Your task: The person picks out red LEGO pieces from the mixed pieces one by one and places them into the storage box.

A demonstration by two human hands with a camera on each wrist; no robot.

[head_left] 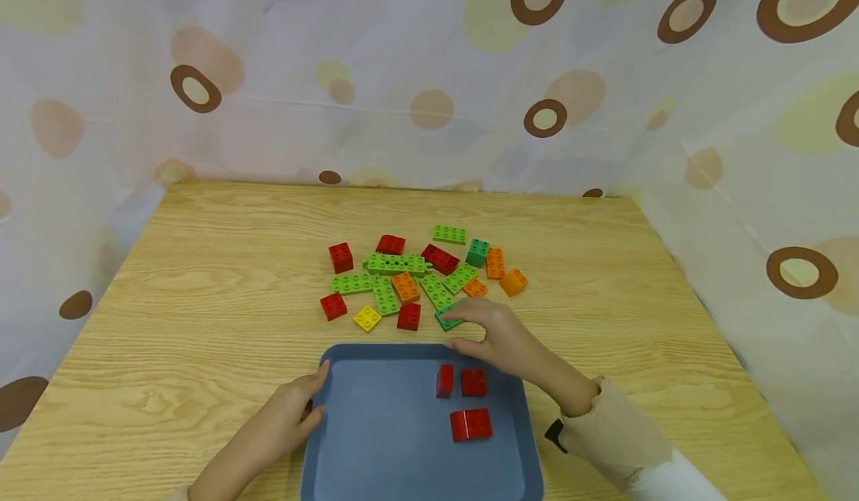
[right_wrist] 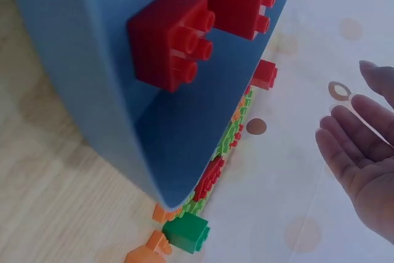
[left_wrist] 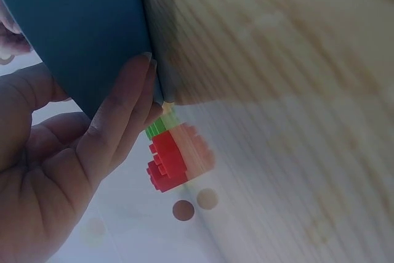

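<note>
While outstretched near green brick (head_left: 448, 324), right hand (head_left: 498, 331) wide; tray rim (head_left: 385, 350) in left hand (head_left: 290, 410).

Beige cuff (head_left: 614, 430), white sleeve (head_left: 678, 480), small black tab (head_left: 555, 437).

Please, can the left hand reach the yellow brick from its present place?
Probably yes: the yellow brick lies just beyond the tray, with bare table between. The left hand would likely have to release the tray first.
</note>
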